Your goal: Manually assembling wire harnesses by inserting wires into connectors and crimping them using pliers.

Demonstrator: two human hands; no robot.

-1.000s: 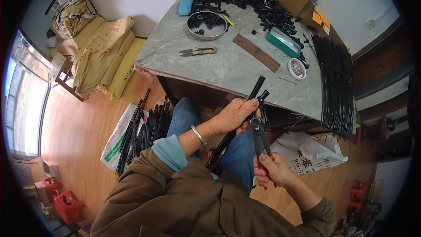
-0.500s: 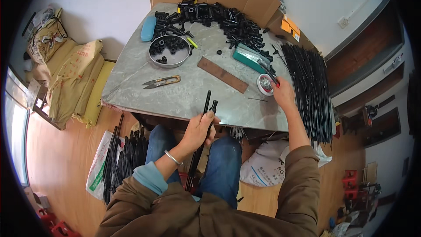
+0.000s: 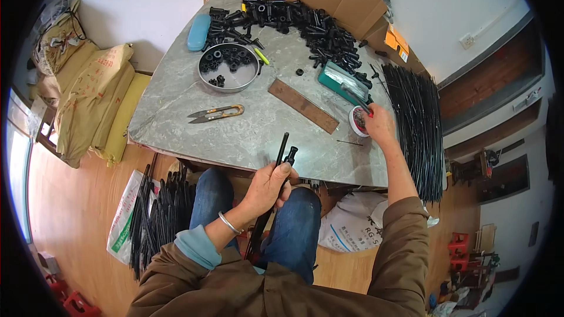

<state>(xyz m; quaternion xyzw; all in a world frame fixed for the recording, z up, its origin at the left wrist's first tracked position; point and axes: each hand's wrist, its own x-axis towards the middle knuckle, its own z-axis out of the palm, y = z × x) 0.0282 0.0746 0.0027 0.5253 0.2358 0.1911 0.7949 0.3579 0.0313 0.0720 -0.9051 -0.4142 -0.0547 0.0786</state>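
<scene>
My left hand (image 3: 271, 186), with a bracelet at the wrist, is closed round a slim black rod (image 3: 282, 148) and a black flared plastic fitting (image 3: 291, 155), both pointing up past the thumb. Below the fist, dark rods run down between my knees. My right hand (image 3: 380, 124) is closed on a hand tool with a grey metal shaft and red grip (image 3: 358, 95); it looks like a small hammer. That hand is over the rim of a small white tub (image 3: 355, 122) of small metal pieces, partly hidden by the fingers. A teal box (image 3: 336, 85) lies just beyond.
On the grey table (image 3: 194, 141) are thread snips (image 3: 216, 114), a brown metal strip (image 3: 304, 105), a round pan of black rings (image 3: 230, 85) and a heap of black fittings (image 3: 326, 35). A sheaf of black rods (image 3: 416, 132) lines the right edge. More rods (image 3: 164, 211) stand lower left.
My right hand stays by the white tub, and the tool in it has tilted so its grey shaft shows more. The left hand keeps its hold. The whole view has shifted slightly.
</scene>
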